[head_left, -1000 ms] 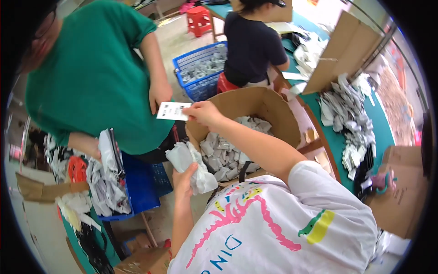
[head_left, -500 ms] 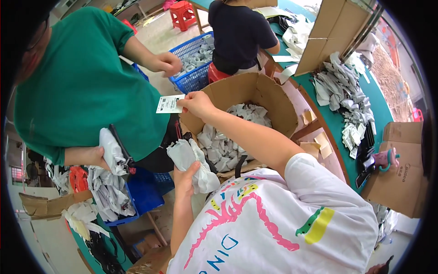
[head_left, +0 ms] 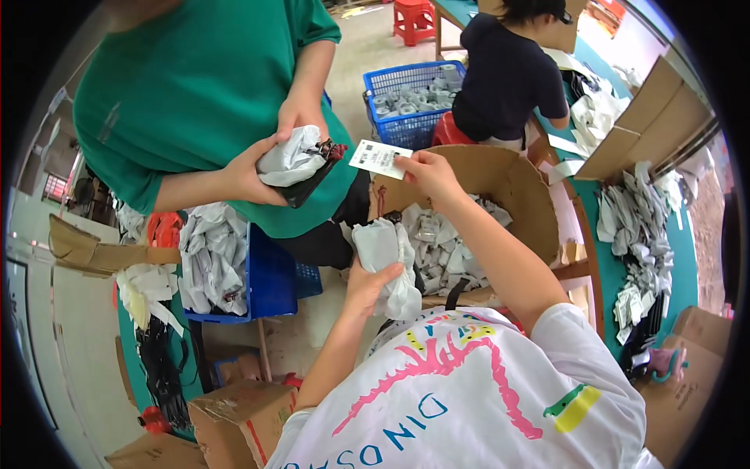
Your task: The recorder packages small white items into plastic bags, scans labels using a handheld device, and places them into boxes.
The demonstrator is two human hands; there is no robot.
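My left hand (head_left: 371,285) is closed around a white plastic-wrapped package (head_left: 388,262), held low in front of me. Farther out, my right hand (head_left: 431,176) pinches the right edge of a white printed label (head_left: 380,159) between thumb and fingers. The label sits above the package, apart from it. Just left of the label, a person in a green shirt (head_left: 211,102) grips another white wrapped package (head_left: 295,158) with black and dark red parts in both hands. Below my right forearm stands a large cardboard box (head_left: 500,176) holding many small white packages (head_left: 441,250).
A blue basket (head_left: 410,74) of small grey-white rolls stands beyond the box, beside a seated person (head_left: 508,74). Piled white packages (head_left: 637,227) lie on the green table (head_left: 680,266) at right. A blue bin (head_left: 269,281) with packages is at left.
My view has swung left and downward. The person in green has brought the second hand onto their package, which has risen toward the label. My hands keep their holds.
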